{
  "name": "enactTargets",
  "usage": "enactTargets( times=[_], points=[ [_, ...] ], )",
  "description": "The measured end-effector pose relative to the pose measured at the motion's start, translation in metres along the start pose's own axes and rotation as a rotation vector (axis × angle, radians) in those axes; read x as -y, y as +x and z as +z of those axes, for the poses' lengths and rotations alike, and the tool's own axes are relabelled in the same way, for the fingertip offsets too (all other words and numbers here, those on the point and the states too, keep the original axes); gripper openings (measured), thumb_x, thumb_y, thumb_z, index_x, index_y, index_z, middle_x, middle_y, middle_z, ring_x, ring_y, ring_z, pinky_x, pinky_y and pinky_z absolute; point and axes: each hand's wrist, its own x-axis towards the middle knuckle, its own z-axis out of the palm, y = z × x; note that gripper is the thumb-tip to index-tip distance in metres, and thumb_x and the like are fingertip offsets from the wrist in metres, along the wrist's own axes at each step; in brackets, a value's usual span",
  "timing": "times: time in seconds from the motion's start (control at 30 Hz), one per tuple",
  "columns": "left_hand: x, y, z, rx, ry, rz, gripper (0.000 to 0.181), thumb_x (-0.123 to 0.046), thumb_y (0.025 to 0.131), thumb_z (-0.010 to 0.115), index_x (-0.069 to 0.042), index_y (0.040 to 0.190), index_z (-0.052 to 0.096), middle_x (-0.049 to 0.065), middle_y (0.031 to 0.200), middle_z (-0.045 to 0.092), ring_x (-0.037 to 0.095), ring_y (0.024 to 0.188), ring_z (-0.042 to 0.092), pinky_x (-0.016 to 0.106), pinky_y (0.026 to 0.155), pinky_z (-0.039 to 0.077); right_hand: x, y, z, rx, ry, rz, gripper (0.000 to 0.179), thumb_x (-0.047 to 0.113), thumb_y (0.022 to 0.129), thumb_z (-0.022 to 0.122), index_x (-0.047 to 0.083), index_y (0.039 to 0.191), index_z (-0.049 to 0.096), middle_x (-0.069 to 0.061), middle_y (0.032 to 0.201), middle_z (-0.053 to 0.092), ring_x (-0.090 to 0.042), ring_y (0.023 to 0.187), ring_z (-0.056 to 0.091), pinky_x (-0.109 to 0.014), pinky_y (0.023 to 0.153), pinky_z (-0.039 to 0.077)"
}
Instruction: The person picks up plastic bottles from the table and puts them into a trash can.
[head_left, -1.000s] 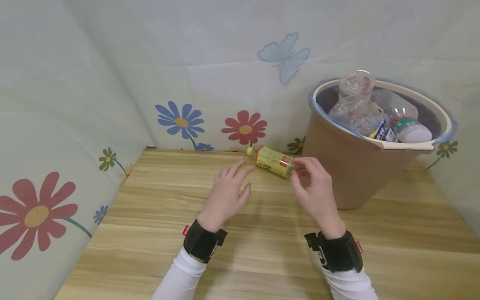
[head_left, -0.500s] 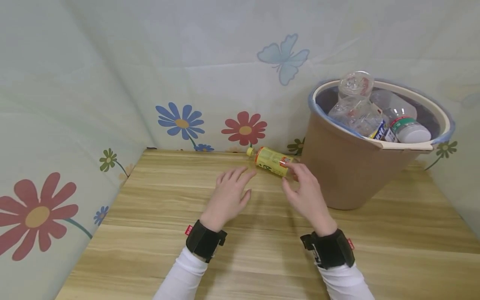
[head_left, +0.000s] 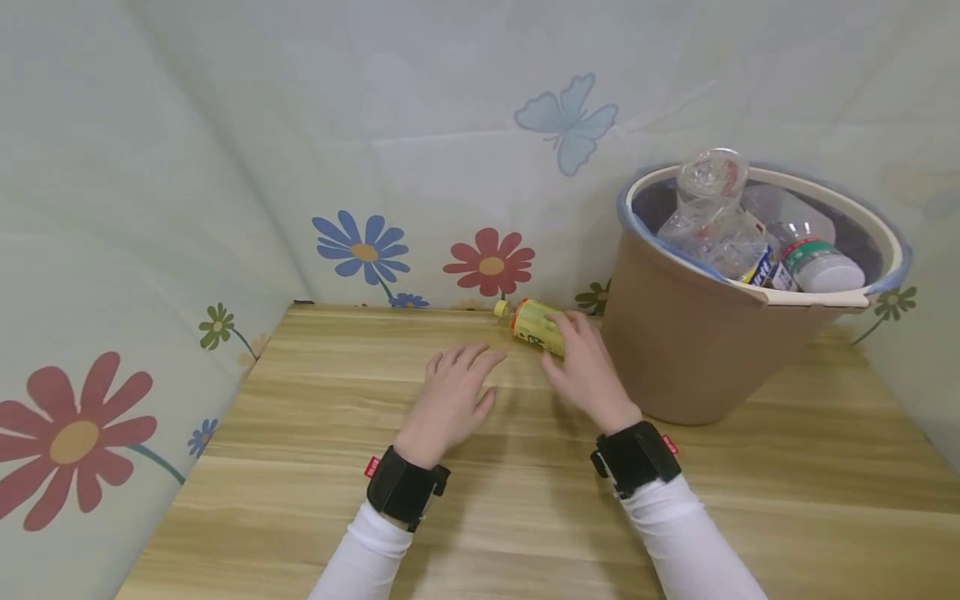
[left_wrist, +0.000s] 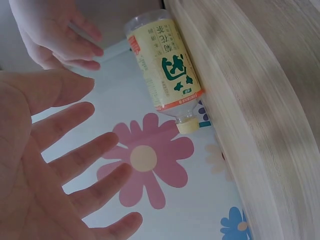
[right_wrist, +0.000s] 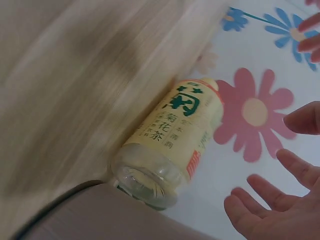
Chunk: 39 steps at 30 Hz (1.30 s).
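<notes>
A clear plastic bottle (head_left: pixel 534 323) with a yellow label and yellow cap lies on its side on the wooden table, near the back wall. My right hand (head_left: pixel 589 371) is over the bottle's base end and hides it in the head view. The right wrist view shows that hand's loosely spread fingers (right_wrist: pixel 267 192) apart from the bottle (right_wrist: pixel 172 127). Left of the bottle and nearer to me, my left hand (head_left: pixel 448 404) hovers with nothing in it. Its fingers (left_wrist: pixel 95 192) are spread in the left wrist view.
A brown bin (head_left: pixel 675 350) stands at the right, close to the bottle's base. It is lined with a bluish bag and holds several clear plastic bottles (head_left: pixel 716 237). A flower-printed cloth (head_left: pixel 420 150) hangs behind the wooden table (head_left: pixel 510 517).
My right hand has shifted left, from beside the bottle's base to over its label. My left hand stays almost where it was. The bottle lies in the same place.
</notes>
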Motion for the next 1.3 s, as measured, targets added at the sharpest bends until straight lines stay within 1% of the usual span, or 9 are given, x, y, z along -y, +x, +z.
enactTargets(
  times=[0.23,0.33,0.43,0.6,0.7,0.8,1.0,1.2,1.3],
  points=[
    [-0.001,-0.003,-0.002,0.015,0.006,-0.012,0.047,-0.025,0.088,0.064,-0.019,0.133,0.052,0.01,0.137,0.049,0.032,0.125,0.043,0.061,0.101,0.032,-0.011,0.024,0.011,0.138,-0.08,0.056,0.066,0.011,0.08,0.064,0.004,0.141,0.039,-0.034,0.142,0.027,-0.05,0.132,0.021,-0.066,0.103,0.027],
    [-0.001,-0.004,-0.002,0.02,0.007,-0.015,0.047,-0.025,0.089,0.064,-0.019,0.134,0.052,0.01,0.138,0.049,0.032,0.125,0.043,0.061,0.101,0.032,-0.018,0.028,0.015,0.199,-0.114,0.104,0.07,0.012,0.081,0.064,0.006,0.144,0.034,-0.036,0.146,0.018,-0.053,0.134,0.014,-0.067,0.103,0.023],
    [-0.001,-0.005,-0.002,0.019,0.009,-0.016,0.046,-0.026,0.089,0.063,-0.02,0.134,0.052,0.009,0.137,0.049,0.032,0.125,0.043,0.061,0.101,0.032,-0.026,0.029,0.02,0.251,-0.152,0.131,0.073,0.012,0.082,0.063,0.006,0.146,0.03,-0.037,0.146,0.016,-0.054,0.134,0.012,-0.066,0.106,0.018],
    [-0.001,-0.005,-0.002,0.017,0.007,-0.02,0.046,-0.026,0.089,0.062,-0.02,0.133,0.052,0.009,0.137,0.05,0.032,0.124,0.044,0.061,0.101,0.032,-0.036,0.026,0.025,0.264,-0.22,0.108,0.072,0.011,0.08,0.062,0.003,0.145,0.032,-0.038,0.142,0.026,-0.052,0.132,0.021,-0.063,0.108,0.018],
    [0.0,-0.004,-0.003,0.021,0.002,-0.023,0.046,-0.026,0.089,0.062,-0.02,0.134,0.052,0.009,0.137,0.05,0.032,0.125,0.044,0.061,0.101,0.032,-0.038,0.023,0.025,0.258,-0.224,0.107,0.072,0.012,0.079,0.063,0.004,0.145,0.034,-0.035,0.134,0.036,-0.05,0.126,0.031,-0.063,0.104,0.025],
    [0.002,-0.004,-0.004,0.029,-0.006,-0.028,0.046,-0.025,0.089,0.062,-0.019,0.134,0.052,0.01,0.138,0.049,0.032,0.125,0.043,0.06,0.101,0.032,-0.037,0.018,0.025,0.269,-0.191,0.127,0.072,0.013,0.08,0.065,0.006,0.145,0.035,-0.03,0.129,0.04,-0.048,0.119,0.038,-0.064,0.096,0.033],
    [0.009,-0.003,-0.007,0.052,-0.017,-0.049,0.048,-0.026,0.089,0.062,-0.02,0.135,0.051,0.011,0.138,0.049,0.034,0.125,0.043,0.06,0.102,0.032,-0.026,0.0,0.026,0.253,-0.158,0.113,0.073,0.017,0.08,0.07,0.011,0.145,0.037,-0.026,0.126,0.043,-0.042,0.11,0.046,-0.06,0.084,0.044],
    [0.017,-0.004,-0.012,0.068,-0.044,-0.078,0.048,-0.026,0.09,0.062,-0.019,0.135,0.051,0.011,0.14,0.048,0.033,0.127,0.042,0.058,0.103,0.031,-0.011,-0.026,0.026,0.241,-0.116,0.055,0.073,0.021,0.079,0.072,0.013,0.144,0.039,-0.026,0.127,0.047,-0.043,0.11,0.049,-0.057,0.088,0.045],
    [0.019,-0.004,-0.014,0.069,-0.064,-0.085,0.047,-0.025,0.09,0.062,-0.017,0.135,0.051,0.01,0.139,0.048,0.033,0.127,0.042,0.058,0.103,0.03,-0.003,-0.038,0.023,0.237,-0.106,0.027,0.073,0.023,0.079,0.072,0.015,0.144,0.04,-0.025,0.123,0.051,-0.041,0.104,0.053,-0.054,0.084,0.048]
  ],
)
